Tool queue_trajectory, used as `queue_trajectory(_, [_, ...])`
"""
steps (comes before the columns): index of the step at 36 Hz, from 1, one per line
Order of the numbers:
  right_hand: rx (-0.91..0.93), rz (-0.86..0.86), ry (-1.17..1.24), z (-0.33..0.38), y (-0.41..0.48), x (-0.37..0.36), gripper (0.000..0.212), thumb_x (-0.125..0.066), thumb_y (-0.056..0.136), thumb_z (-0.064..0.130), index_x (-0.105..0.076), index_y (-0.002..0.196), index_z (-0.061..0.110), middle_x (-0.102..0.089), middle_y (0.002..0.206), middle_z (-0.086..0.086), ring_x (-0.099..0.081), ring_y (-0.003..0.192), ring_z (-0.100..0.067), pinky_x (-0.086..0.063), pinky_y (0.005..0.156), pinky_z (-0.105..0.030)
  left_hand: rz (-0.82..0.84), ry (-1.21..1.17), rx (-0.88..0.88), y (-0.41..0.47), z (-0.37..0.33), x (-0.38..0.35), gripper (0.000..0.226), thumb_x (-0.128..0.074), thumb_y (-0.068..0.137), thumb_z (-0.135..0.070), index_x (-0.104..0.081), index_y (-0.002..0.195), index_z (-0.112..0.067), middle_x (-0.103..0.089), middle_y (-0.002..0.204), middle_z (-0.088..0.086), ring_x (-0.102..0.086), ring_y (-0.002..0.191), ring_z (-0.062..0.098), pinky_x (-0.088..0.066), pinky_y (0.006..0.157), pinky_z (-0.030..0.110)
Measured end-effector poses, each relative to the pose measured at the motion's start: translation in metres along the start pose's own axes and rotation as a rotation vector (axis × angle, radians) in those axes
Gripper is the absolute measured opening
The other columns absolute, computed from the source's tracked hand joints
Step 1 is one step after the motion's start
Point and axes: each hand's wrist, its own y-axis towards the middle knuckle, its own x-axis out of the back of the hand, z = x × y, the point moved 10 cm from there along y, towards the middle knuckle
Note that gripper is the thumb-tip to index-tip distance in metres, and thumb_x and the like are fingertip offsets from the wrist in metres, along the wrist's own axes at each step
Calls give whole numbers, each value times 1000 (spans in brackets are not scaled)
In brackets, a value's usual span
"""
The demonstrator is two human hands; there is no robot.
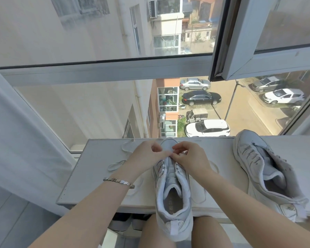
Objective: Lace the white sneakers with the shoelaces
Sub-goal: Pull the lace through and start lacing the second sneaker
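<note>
Left hand, right hand: pinch grip on sneaker shoelace

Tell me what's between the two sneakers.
Head view: loose white lace on the ledge, crossed by the right forearm.

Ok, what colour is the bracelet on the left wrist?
The bracelet is silver, made of shiny metal links; the head view shows it clearly.

This is a home, high up in a block of flats; a big window looks down on parked cars and other flats; a white curtain hangs at the left; a white ledge sits under the glass.
</note>
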Motion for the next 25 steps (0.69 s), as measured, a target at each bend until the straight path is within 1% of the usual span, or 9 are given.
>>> queue_trajectory(4, [11, -2, -17, 2, 0, 0, 16, -68, 80, 13, -69, 96, 15, -63, 77, 9, -47, 58, 5, -38, 57, -3, 121, 155, -14, 2, -13, -10, 25, -66, 85, -34, -51, 69, -21, -46, 58, -7, -42, 54, 6, -32, 53, 20])
queue_trajectory(9, [25, -1, -44, 3, 1, 2, 14, -70, 81, 19, -68, 95, 16, -64, 81, 8, -46, 59, 5, -36, 54, -5, 122, 205, -4, 3, -22, -9, 24, -55, 93, -24, -52, 73, -11, -47, 64, 2, -42, 57, 13, -32, 54, 23])
queue_trajectory(11, [28, 11, -55, 4, 3, 3, 14, -70, 81, 19, -69, 94, 15, -63, 83, 7, -47, 61, 5, -36, 56, -4, 60, 17, 25, 1, -17, -1, 21, -51, 95, -22, -53, 77, -10, -52, 74, 6, -49, 69, 18, -43, 67, 27])
queue_trajectory(13, [23, 22, -73, 5, 5, 4, 13, -70, 81, 19, -69, 93, 16, -63, 84, 6, -52, 67, 2, -37, 60, -6, -24, -381, 72, -4, -10, 10, 21, -47, 97, -21, -57, 81, -12, -64, 95, 10, -59, 94, 23, -47, 93, 35])
queue_trajectory(14, [22, 24, -86, 6, 6, 5, 13, -70, 81, 20, -69, 93, 16, -63, 85, 6, -55, 72, -2, -39, 64, -11, -51, -638, 99, -7, -8, 13, 22, -43, 99, -19, -56, 84, -11, -66, 99, 11, -62, 99, 23, -47, 96, 37])
queue_trajectory(16, [24, 18, -116, 7, 8, 7, 12, -70, 80, 20, -69, 91, 17, -65, 85, 5, -59, 79, -8, -41, 70, -17, -89, -1128, 112, -12, -8, 19, 24, -38, 101, -16, -49, 83, -6, -66, 79, 10, -67, 79, 19, -55, 84, 35])
queue_trajectory(18, [29, 16, -137, 8, 8, 7, 10, -69, 80, 20, -69, 90, 18, -66, 86, 5, -59, 81, -9, -41, 71, -18, -160, -1382, 65, -17, -11, 35, 28, -36, 102, -17, -44, 76, -8, -52, 57, 2, -56, 53, 12, -58, 67, 31])
queue_trajectory(22, [15, 19, -112, 7, 6, 5, 10, -69, 81, 17, -69, 91, 16, -62, 83, 7, -61, 83, -11, -43, 73, -19, -351, -1612, -112, -27, -28, 95, 32, -34, 103, -21, -37, 71, -15, -37, 48, -6, -32, 38, 6, -42, 43, 17])
queue_trajectory(25, [15, 16, -107, 6, 5, 4, 9, -67, 82, 16, -69, 90, 15, -62, 83, 5, -61, 82, -13, -45, 73, -21, -446, -1571, -250, -36, -46, 137, 33, -35, 102, -24, -35, 71, -16, -37, 48, -8, -27, 38, 4, -28, 36, 14])
